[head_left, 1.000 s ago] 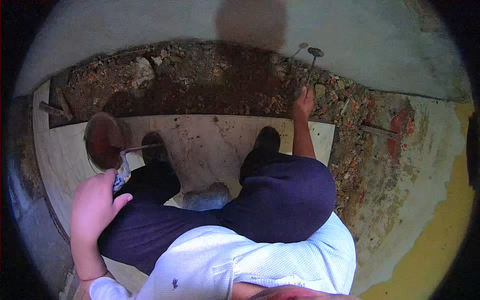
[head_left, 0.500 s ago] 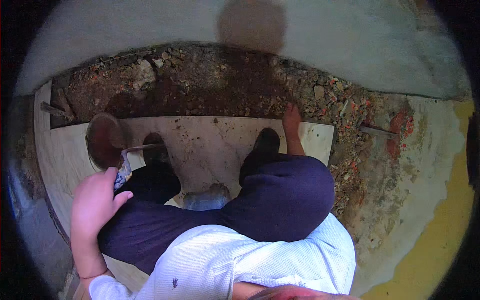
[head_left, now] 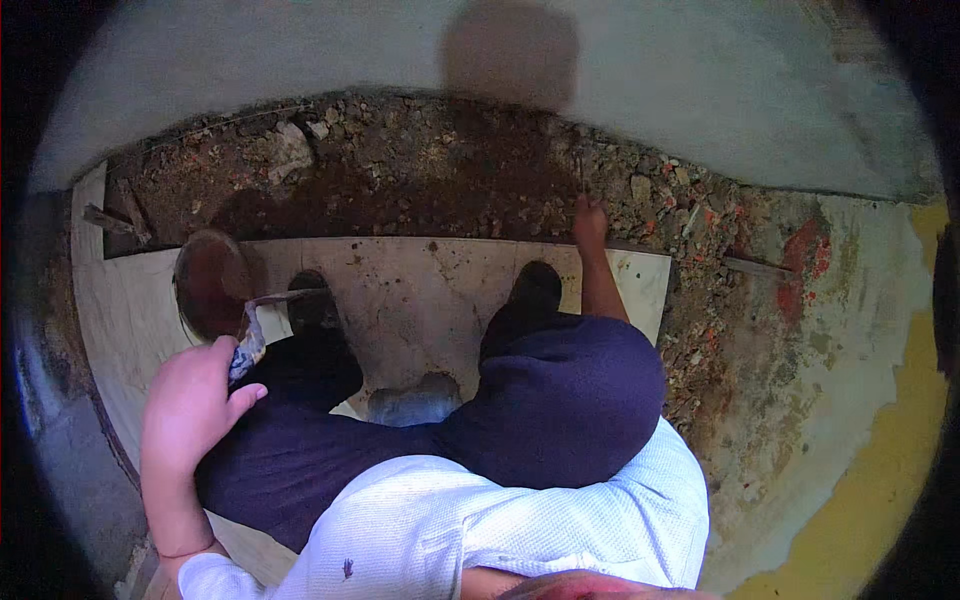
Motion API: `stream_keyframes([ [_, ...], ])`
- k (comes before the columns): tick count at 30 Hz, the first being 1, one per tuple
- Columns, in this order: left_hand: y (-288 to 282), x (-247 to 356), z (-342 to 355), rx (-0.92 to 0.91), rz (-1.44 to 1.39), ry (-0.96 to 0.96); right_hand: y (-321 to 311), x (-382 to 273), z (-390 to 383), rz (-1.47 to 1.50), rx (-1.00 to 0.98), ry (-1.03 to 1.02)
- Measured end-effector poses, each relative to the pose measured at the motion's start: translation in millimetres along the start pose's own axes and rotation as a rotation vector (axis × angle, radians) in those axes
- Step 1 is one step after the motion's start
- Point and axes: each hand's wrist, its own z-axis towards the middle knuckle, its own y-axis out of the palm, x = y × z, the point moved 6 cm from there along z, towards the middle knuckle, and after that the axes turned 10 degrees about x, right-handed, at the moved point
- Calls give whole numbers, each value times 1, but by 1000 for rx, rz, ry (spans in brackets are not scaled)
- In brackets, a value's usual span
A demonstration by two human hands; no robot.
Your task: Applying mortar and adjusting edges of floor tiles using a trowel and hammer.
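Observation:
My left hand (head_left: 200, 395) is closed around the wrapped blue-and-white handle of a trowel (head_left: 252, 325), above my left thigh. Its thin metal blade points right, over my left shoe. Beside the blade stands a round pan (head_left: 212, 285) with a dark reddish-brown inside. My right hand (head_left: 590, 222) reaches past my right knee to the edge of the bare soil strip (head_left: 430, 185). Its fingers are closed, and a thin dark rod-like piece seems to extend beyond them into the soil. What exactly they hold is too small to make out.
Pale floor tiles (head_left: 400, 275) with scattered crumbs lie under my feet, bordering the soil. Stones and red brick bits (head_left: 700, 220) fill the right part of the strip. A wooden strip (head_left: 757, 266) lies there. Behind rises a grey wall (head_left: 330, 50).
My right hand has moved slightly farther out and to the right, over the soil edge, and a thin piece now shows beyond its fingers. The left hand and trowel stay put.

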Motion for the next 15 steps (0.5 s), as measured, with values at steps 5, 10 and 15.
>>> stream_keyframes([
  [5, 6, -5, -2, -51, -11, -39, -38, -51, -24, 338, 191, 130],
  [10, 6, -3, 4, -30, 6, -28, -26, -39, 0, 250, 19, 41],
  [15, 11, -7, 0, -36, -1, -40, -62, -66, -15, 447, 104, 203],
])
